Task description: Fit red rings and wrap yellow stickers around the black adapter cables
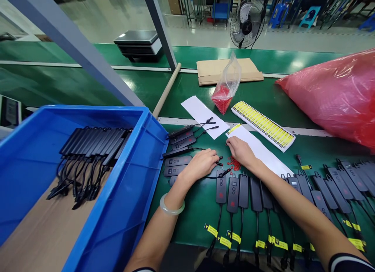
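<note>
My left hand [203, 162] is curled over the black cable ends [219, 162] beside a group of dark grey control boxes [178, 161]; a connector shows at its fingertips. Just right of it, small red caps [234, 163] lie loose on the green table. My right hand [240, 150] is at the edge of that pile, thumb and fingers pinched together; whatever they hold is too small to make out. Its fingertips are near a white label sheet [258, 149] with one yellow strip left. Below the hands lies a row of boxes [233, 194] with yellow-tagged cables [231, 235].
At left stands a blue bin [149, 147] holding stacked boxes with cables [93, 147]. Beyond the hands are a clear bag of red caps [224, 94], a yellow label sheet [263, 123] and flat cardboard [249, 69]. A large red bag [336, 92] bulges at right.
</note>
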Demonstrator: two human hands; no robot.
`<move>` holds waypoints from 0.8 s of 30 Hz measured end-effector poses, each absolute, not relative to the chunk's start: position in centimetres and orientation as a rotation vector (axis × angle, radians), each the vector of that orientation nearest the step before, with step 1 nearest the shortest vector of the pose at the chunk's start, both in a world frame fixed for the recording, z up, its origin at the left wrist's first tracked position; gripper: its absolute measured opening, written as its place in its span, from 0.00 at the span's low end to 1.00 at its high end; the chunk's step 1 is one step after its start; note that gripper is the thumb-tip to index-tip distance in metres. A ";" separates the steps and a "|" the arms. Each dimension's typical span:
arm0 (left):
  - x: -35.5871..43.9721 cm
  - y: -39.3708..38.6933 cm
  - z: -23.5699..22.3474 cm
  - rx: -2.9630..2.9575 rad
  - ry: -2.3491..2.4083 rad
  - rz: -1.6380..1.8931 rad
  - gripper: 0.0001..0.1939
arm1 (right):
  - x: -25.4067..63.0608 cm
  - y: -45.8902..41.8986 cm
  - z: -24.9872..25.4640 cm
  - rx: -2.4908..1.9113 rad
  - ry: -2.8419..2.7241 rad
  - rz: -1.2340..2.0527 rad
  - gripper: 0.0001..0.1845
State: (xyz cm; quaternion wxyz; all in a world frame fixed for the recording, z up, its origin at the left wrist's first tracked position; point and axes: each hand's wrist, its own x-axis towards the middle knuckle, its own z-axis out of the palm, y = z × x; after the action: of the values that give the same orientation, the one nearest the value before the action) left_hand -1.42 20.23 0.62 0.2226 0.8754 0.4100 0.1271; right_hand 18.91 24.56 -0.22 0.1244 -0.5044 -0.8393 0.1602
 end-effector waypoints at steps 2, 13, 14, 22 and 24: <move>-1.6 20.4 0.7 2.391 1.145 0.382 0.05 | 19.3 23.9 0.4 -1.428 -2.364 0.551 0.12; -1.7 20.5 1.6 2.151 1.246 0.645 0.01 | 18.8 21.6 2.3 -1.216 -2.075 1.060 0.06; -1.6 20.5 1.6 2.142 1.245 0.656 0.01 | 18.7 21.6 2.1 -1.214 -2.050 1.086 0.06; -1.7 20.6 1.4 2.167 1.171 0.701 0.03 | 19.1 21.8 1.1 -1.142 -1.941 1.208 0.14; -2.1 21.1 1.0 2.198 1.180 0.706 0.05 | 19.7 22.2 1.2 -1.175 -1.900 1.149 0.14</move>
State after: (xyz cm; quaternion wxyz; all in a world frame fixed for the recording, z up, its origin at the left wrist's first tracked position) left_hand -2.13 21.09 1.02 0.2708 0.8160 0.4382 0.2621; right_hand 19.72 22.18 1.17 0.3094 -0.4447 -0.7192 0.4350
